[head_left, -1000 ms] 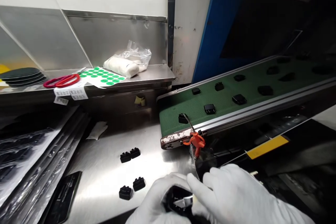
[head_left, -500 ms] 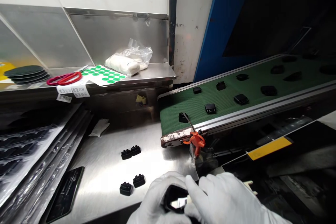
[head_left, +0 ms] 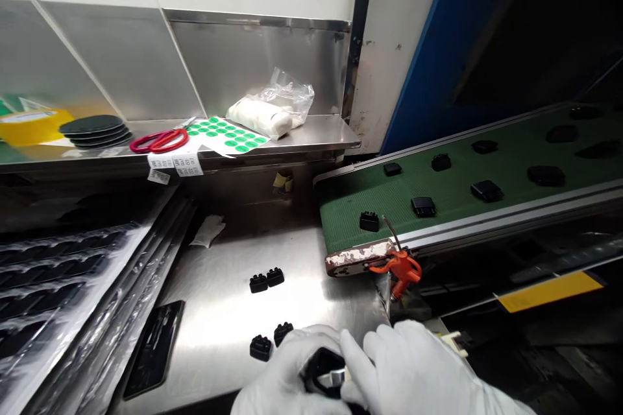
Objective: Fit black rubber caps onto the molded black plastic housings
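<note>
Low in the head view, my left hand [head_left: 292, 379], in a white glove, is closed round a black plastic part [head_left: 316, 366] with a hollow facing up. My right hand [head_left: 409, 369], also gloved, is pinched on a small tool [head_left: 333, 377] with a bright metal blade-like tip, which reaches into the part's hollow. My fingers cover most of its handle. Just left of my hands, two small black moulded parts [head_left: 261, 347] rest on the steel table [head_left: 219, 311], one partly behind my left glove. Farther back lies another touching pair of black parts [head_left: 267, 279].
A green conveyor belt [head_left: 350, 194] carrying several black parts comes in from the right. An orange air gun [head_left: 403, 269] hangs at its end. Stacked trays [head_left: 97, 311] and a phone [head_left: 154, 350] lie left. Red-handled scissors [head_left: 159, 141] and green stickers [head_left: 228, 133] sit on the shelf.
The view has swung left, so the table, shelf and conveyor appear farther right. Both hands keep their hold on the black part and the tool. The blade-like tip has shifted slightly.
</note>
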{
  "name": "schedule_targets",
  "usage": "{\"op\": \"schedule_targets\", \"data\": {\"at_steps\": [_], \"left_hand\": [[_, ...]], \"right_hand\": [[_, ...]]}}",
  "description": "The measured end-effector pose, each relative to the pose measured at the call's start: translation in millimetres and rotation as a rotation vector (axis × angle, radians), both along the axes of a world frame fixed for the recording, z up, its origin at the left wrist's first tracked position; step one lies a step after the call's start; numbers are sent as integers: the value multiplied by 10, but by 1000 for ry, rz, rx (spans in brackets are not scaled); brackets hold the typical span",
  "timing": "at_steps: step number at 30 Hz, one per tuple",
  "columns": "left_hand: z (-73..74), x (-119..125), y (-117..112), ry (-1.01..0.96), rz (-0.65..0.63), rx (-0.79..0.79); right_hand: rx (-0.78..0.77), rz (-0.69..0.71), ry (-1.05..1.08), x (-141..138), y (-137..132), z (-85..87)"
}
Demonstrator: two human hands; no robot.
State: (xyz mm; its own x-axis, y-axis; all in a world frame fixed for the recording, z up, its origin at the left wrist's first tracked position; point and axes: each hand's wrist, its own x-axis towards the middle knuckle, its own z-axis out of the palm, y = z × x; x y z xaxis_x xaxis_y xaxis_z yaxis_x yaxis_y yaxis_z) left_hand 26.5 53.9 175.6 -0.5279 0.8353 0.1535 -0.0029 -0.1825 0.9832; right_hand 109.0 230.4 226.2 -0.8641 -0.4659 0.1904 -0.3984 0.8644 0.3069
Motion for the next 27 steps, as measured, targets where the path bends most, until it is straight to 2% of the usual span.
{"op": "schedule_targets", "data": {"at_steps": [4, 7, 10, 12, 14, 16, 17, 19, 22, 24, 25, 27], "left_hand": [[-34, -54, -121, -25, 82, -17], [-81, -63, -186, -13, 177, -40], [-98, -89, -238, -25, 277, -99], [-124, -125, -292, -34, 271, -87], [-191, -169, -381, -48, 244, -79], [-304, -208, -498, -158, 289, -83], [-369, -223, -561, -238, 329, -80], [-486, -245, -679, -388, 390, -70], [-555, -277, -805, -460, 365, -61], [-522, -306, -848, -498, 357, -54], [-492, -321, -856, -537, 351, -46], [-438, -349, -839, -651, 330, -26]], "right_hand": [[-43, 35, 19, -111, -115, -153], [-72, 6, 40, -207, -223, -251], [-104, -9, 15, -339, -318, -181], [-143, -3, -140, -414, -323, -67], [-288, -61, -379, -446, -265, -2], [-570, -182, -600, -440, -172, -109], [-728, -259, -679, -436, -129, -252], [-950, -436, -696, -453, -87, -707], [-949, -536, -692, -556, -185, -1580], [-921, -596, -619, -635, -322, -2042], [-912, -618, -561, -661, -392, -2188], [-914, -619, -427, -667, -503, -2283]]}}
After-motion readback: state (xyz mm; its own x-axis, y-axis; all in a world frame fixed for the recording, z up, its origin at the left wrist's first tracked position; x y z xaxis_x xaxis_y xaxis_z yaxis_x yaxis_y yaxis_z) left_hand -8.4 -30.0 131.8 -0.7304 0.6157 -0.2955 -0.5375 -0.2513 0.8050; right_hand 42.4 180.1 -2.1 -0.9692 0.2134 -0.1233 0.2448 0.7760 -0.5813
